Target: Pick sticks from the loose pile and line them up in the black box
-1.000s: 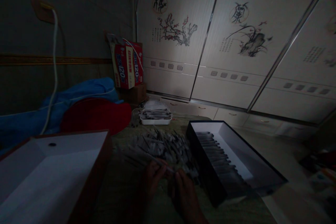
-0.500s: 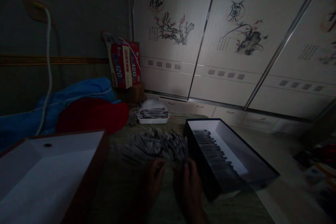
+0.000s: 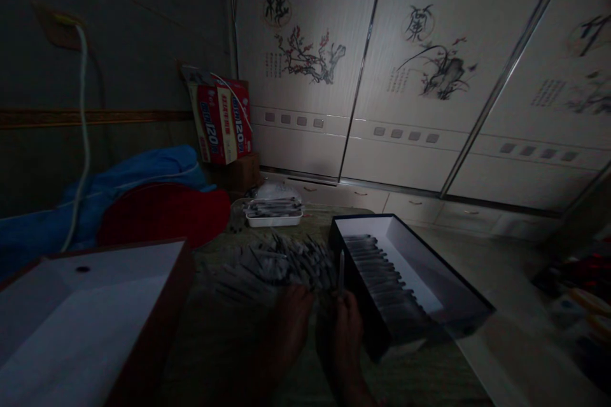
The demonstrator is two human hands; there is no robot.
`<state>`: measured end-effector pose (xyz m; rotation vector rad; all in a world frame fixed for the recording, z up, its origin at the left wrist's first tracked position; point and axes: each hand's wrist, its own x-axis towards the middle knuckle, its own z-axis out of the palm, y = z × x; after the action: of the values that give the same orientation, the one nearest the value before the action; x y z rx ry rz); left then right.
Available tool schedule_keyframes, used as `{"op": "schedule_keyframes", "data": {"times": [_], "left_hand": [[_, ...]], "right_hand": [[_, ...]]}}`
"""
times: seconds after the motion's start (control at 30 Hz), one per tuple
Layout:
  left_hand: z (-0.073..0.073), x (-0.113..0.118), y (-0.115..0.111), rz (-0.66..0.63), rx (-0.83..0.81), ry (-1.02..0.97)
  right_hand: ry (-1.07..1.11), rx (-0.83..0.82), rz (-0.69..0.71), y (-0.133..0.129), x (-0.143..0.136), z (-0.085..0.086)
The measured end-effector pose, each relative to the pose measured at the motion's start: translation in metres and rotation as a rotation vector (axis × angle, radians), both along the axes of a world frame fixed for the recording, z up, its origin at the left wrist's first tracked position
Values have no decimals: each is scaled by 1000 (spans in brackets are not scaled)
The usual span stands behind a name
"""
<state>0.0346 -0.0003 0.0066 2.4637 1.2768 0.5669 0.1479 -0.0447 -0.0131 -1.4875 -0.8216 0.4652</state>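
Observation:
My right hand [image 3: 348, 325] is closed round a slim pen [image 3: 342, 270] that points upward, beside the near left wall of a dark box [image 3: 365, 302]. In that box lies a row of similar pens [image 3: 382, 273], side by side. My left hand [image 3: 292, 319] is at the near edge of a loose pile of pens [image 3: 272, 261] on the table, its fingers curled down. Whatever those fingers hold, if anything, is hidden in the dimness.
A large open box with a pale inside [image 3: 95, 311] stands on the left. Behind the pile is a white tray [image 3: 275, 221] of slender parts. Blue cloth [image 3: 157, 162] and a red item [image 3: 165, 213] lie back left. A green-patterned table [image 3: 229, 356] bears everything here.
My left hand has moved right and forward to the pile, its fingers bending down. The pen in my right hand now shows clearly, upright. The whole view has shifted slightly.

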Motion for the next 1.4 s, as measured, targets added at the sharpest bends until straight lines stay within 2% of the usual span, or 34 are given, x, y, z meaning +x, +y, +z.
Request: {"op": "schedule_keyframes", "data": {"times": [0.07, 0.17, 0.37, 0.57, 0.73, 0.93, 1.0, 1.1, 1.23, 1.3, 1.4], "left_hand": [[-8, 5, 3, -16, 66, 74], [-13, 6, 7, -14, 115, 64], [-4, -12, 11, 110, 106, -81], [-7, -27, 11, -7, 104, -6], [-10, -23, 6, 56, 111, 71], [-11, -10, 4, 118, 124, 60], [-10, -9, 6, 134, 100, -61], [-4, -16, 12, 229, 2, -364], [14, -35, 18, 349, -320, -841], [20, -45, 18, 327, -517, -1048], [18, -57, 17, 285, -694, -1312]], "right_hand": [[3, 6, 10, 1, 0, -1], [-35, -7, 29, 1, -1, -2], [-116, -43, 44, 1, -3, -6], [-159, 29, 16, 1, -3, -4], [-146, -23, 50, 1, -5, -3], [-184, 31, 31, -1, -5, 3], [-203, 52, 33, -2, -4, 4], [-224, 55, 35, -3, -5, 2], [-288, 63, 19, -6, -13, 1], [-343, 75, 92, -9, -19, 2], [-469, 96, 255, -14, -27, 2]]}}
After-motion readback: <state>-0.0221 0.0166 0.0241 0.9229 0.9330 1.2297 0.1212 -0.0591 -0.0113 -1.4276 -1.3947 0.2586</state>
